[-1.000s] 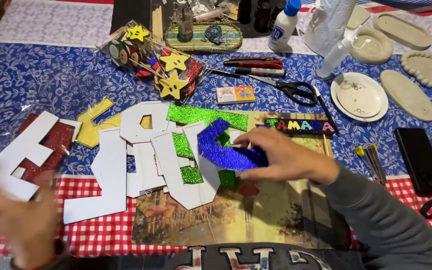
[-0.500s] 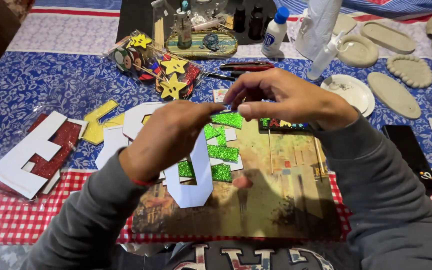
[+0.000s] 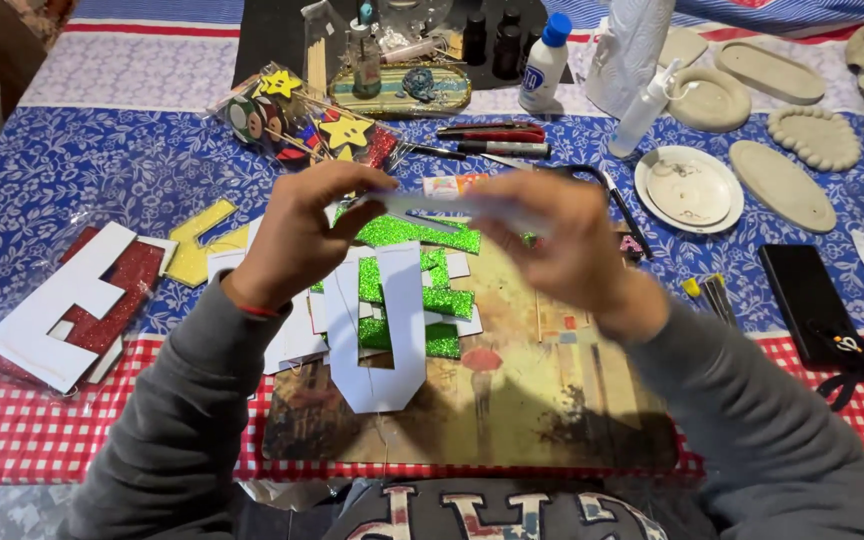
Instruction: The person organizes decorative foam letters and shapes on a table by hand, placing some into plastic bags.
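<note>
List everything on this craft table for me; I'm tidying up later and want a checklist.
white letter cutout: one, white, on the picture mat, below the hands
green glitter letter: one, green, under the white cutout
yellow letter: one, yellow, left of the hands
bagged letters: one bag, red and white, far left
star picks: one bundle, yellow stars, top centre-left
scissors: one pair, black, behind the right hand
pens: a few, red and black, top centre
glue bottle: one, white with blue cap, top
round plate: one, white, right
phone: one, black, right edge
thin pale piece: one, blurred, held between both hands
left hand: fingers pinching the piece
right hand: fingers pinching the piece
</note>
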